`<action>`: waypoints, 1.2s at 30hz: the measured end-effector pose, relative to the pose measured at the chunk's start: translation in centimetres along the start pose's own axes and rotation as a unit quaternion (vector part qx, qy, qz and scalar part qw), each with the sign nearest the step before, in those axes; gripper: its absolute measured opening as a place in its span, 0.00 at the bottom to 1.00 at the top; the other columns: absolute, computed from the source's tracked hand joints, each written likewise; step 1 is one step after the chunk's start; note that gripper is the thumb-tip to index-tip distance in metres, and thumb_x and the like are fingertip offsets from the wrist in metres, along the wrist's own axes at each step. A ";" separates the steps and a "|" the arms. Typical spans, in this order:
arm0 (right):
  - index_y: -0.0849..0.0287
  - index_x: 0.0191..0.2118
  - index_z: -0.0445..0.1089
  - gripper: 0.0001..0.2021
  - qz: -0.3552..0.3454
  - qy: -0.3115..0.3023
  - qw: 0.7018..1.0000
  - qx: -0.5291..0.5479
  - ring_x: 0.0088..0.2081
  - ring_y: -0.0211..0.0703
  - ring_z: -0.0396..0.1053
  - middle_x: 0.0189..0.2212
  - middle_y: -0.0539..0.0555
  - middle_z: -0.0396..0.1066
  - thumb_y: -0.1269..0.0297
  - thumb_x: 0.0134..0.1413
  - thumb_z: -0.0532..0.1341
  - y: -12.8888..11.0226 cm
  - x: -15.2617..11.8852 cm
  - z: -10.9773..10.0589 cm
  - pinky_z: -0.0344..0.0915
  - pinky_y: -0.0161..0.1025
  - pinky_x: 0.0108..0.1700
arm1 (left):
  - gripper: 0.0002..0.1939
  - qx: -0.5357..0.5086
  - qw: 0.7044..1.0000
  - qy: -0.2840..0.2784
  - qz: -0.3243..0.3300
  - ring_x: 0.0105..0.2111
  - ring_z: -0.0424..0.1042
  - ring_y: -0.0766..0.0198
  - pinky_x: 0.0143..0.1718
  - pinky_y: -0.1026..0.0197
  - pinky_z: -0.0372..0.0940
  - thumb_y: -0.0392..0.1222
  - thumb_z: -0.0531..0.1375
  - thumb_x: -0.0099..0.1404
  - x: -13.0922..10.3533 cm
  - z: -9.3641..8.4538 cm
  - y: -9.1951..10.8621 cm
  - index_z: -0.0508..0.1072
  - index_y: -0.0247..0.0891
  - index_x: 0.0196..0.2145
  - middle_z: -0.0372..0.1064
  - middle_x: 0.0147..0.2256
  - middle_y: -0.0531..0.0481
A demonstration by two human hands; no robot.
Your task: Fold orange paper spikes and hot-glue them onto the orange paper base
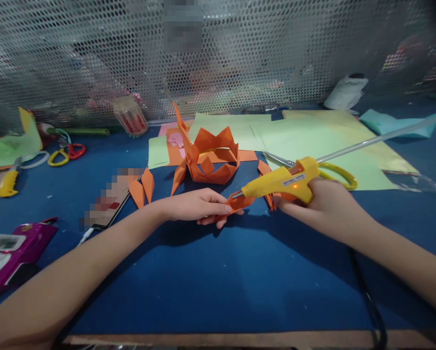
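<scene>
Between its thumb and fingers, my left hand (pixel 199 206) holds a small folded orange paper piece (pixel 239 203). My right hand (pixel 327 209) is wrapped round the handle of a yellow glue gun (pixel 283 182), whose metal tip points left, at the edge of that piece. A clear glue stick (pixel 378 139) sticks out of the gun's back. Just behind my hands stands an orange paper crown-like ring (pixel 214 155) with pointed folds. Loose orange folded pieces lie left of it (pixel 143 187) and under the gun near my right fingers.
Pale green paper sheets (pixel 312 141) lie at the back, with yellow-handled scissors (pixel 338 175) on them. At the left are a phone (pixel 115 204), a purple tool (pixel 21 253), a yellow cutter (pixel 8 182) and scissors (pixel 66 153). A black cable (pixel 363 287) hangs below my right wrist.
</scene>
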State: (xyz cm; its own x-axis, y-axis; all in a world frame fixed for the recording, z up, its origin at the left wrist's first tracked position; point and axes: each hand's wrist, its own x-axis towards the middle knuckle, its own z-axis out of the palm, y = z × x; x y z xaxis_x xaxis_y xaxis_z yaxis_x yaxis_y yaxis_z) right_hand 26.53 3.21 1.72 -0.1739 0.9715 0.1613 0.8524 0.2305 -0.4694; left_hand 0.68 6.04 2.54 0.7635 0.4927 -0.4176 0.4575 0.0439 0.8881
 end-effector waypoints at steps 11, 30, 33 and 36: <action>0.51 0.17 0.50 0.18 0.007 -0.011 1.000 -0.020 0.13 0.35 0.51 0.10 0.46 0.52 0.50 0.45 0.57 0.2 -0.1 0.0 0.47 0.39 0.17 | 0.19 0.001 1.000 0.005 -0.003 0.16 0.53 0.73 0.24 0.65 0.55 0.47 0.52 0.68 -0.1 0.1 0.5 0.68 0.34 0.24 0.53 0.13 0.60; 0.51 0.17 0.51 0.18 0.023 0.008 1.000 -0.007 0.14 0.37 0.53 0.10 0.47 0.53 0.50 0.41 0.59 0.0 0.0 -0.2 0.48 0.40 0.17 | 0.16 -0.016 1.000 0.006 -0.007 0.17 0.54 0.75 0.21 0.67 0.55 0.48 0.54 0.67 0.0 0.1 0.2 0.71 0.32 0.31 0.63 0.22 0.56; 0.51 0.17 0.51 0.21 0.018 0.025 0.999 0.018 0.14 0.37 0.53 0.10 0.47 0.54 0.44 0.39 0.61 0.1 0.1 -0.2 0.48 0.39 0.17 | 0.14 -0.025 1.000 -0.001 -0.010 0.19 0.56 0.75 0.20 0.69 0.55 0.47 0.54 0.67 0.1 0.0 -0.1 0.72 0.32 0.39 0.65 0.27 0.54; 0.51 0.17 0.50 0.24 0.024 0.032 0.999 0.021 0.15 0.38 0.53 0.11 0.47 0.54 0.41 0.37 0.62 0.2 0.1 -0.2 0.48 0.39 0.18 | 0.15 -0.026 1.000 -0.005 -0.009 0.19 0.56 0.75 0.21 0.69 0.56 0.47 0.54 0.68 0.1 -0.1 -0.1 0.72 0.32 0.42 0.66 0.27 0.54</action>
State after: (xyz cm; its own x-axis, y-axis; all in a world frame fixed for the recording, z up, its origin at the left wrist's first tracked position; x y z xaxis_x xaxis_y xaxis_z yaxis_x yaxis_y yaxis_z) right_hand 26.76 3.38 1.85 -0.1003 0.9760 0.1931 0.8375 0.1876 -0.5132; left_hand 0.71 6.16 2.42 0.7598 0.4832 -0.4351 0.4469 0.0979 0.8892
